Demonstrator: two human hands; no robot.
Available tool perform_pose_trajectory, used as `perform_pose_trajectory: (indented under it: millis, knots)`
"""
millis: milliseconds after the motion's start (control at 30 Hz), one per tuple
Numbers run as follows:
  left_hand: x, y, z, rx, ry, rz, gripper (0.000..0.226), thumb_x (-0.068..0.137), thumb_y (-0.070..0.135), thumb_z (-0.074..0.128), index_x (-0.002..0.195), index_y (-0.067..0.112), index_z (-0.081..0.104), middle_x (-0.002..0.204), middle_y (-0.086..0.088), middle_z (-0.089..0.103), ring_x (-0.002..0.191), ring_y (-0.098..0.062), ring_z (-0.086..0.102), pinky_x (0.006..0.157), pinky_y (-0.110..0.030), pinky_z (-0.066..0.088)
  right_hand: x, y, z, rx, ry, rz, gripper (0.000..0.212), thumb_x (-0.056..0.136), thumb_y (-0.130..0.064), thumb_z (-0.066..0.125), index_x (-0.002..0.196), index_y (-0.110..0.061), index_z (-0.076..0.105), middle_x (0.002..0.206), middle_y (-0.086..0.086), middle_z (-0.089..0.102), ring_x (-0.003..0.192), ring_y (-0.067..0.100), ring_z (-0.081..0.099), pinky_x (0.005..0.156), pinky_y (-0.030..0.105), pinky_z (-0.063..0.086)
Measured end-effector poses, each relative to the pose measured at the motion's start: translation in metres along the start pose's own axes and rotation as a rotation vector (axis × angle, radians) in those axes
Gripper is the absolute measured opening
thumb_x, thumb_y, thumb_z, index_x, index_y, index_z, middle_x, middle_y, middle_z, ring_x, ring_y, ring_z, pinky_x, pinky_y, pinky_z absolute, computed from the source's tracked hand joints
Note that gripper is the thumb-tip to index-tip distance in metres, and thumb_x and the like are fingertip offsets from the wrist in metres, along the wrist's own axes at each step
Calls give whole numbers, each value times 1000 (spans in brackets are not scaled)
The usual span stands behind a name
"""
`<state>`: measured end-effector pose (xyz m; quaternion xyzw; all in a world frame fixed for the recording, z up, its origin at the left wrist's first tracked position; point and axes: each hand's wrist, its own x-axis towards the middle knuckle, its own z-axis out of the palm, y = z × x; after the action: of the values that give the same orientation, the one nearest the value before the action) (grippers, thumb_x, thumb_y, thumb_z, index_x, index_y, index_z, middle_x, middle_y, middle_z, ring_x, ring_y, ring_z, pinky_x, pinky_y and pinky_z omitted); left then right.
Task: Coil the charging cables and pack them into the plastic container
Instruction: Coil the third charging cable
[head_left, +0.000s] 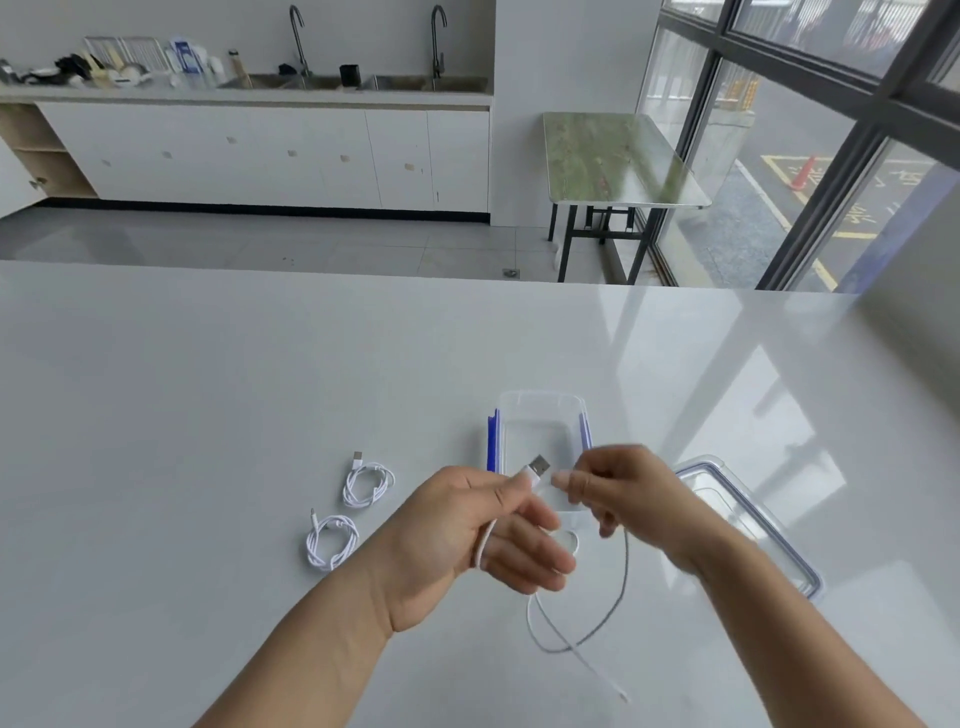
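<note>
Low in the frame, a thin white cable (566, 631) trails loose over the glossy white table (208, 389). The left hand (467, 540) pinches its USB plug end, lower fingers spread. The right hand (618, 493), blurred, pinches the cable just beside the plug. Left of centre lie two coiled cables (332, 540) (368, 483). Beyond the hands sits the clear plastic container (540, 431), partly hidden; its lid (748, 519) lies at the right.

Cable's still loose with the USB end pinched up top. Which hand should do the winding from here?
The right hand, probably. The left hand already pinches the cable just below the USB plug, a steady anchor. The right holds it only lightly beside the plug, and the slack hangs beneath it.
</note>
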<state>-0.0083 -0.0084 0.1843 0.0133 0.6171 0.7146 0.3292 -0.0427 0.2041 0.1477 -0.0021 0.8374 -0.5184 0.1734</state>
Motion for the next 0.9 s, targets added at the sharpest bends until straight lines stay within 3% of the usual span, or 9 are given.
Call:
perform_pose_trajectory:
  millis: [100,200,300,467,567,667,767,833,900]
  knots:
    - [5,-6,2,264,81,-64,42,103,35,48,96,-2,66,90,-22,78,82,-37,75,76,-41,57,-5,-52,-13,52,85,-103,37,86,-35,76,58,-12,67,55,9,46,52,19,44,53,34,44]
    - [10,-12,4,370,214,-27,40,103,34,48,96,-1,68,88,-13,80,87,-30,76,88,-45,58,-20,-82,-9,-70,235,-210,37,85,-40,75,62,-12,65,49,-2,47,47,14,40,50,30,38]
    - [12,-11,1,63,278,45,42,103,29,47,105,-8,66,98,-23,77,94,-35,75,92,-47,58,-37,-78,11,-134,338,-279,24,84,-36,74,69,-20,66,49,-4,50,46,9,41,50,28,36]
    - [8,0,-2,-593,71,78,41,97,23,47,121,-9,58,123,-30,66,110,-39,66,103,-48,49,-52,-43,49,-47,351,-312,16,88,-24,72,78,-35,67,60,4,61,55,22,56,51,30,43]
    - [7,4,0,-698,-17,117,40,96,26,45,120,-3,57,130,-31,62,122,-42,60,110,-50,40,-54,-33,59,-73,354,-386,15,89,-24,72,83,-36,66,59,4,60,54,20,55,54,33,46]
    - [8,8,2,-750,-26,142,40,97,32,46,113,-2,58,129,-31,63,122,-43,61,88,-44,55,-53,-25,60,-154,442,-471,4,89,-35,68,86,-36,67,58,2,58,53,18,52,51,33,47]
    - [7,12,0,-858,-51,191,45,95,39,48,110,-3,58,131,-33,60,126,-44,57,108,-51,41,-53,-14,64,-193,446,-540,8,88,-41,60,93,-36,64,60,-2,56,52,14,54,48,23,45]
    - [7,16,-2,-922,-58,211,52,96,47,45,106,-3,59,131,-34,60,127,-45,57,113,-53,36,-54,-4,70,-47,372,-506,6,88,-37,64,93,-37,66,60,-6,60,50,11,56,49,17,44]
    - [6,16,-5,-950,-74,219,60,95,54,45,104,-3,60,131,-34,60,127,-45,56,113,-53,36,-50,9,72,168,227,-374,6,92,-34,69,86,-36,71,57,-1,62,49,8,56,53,22,48]
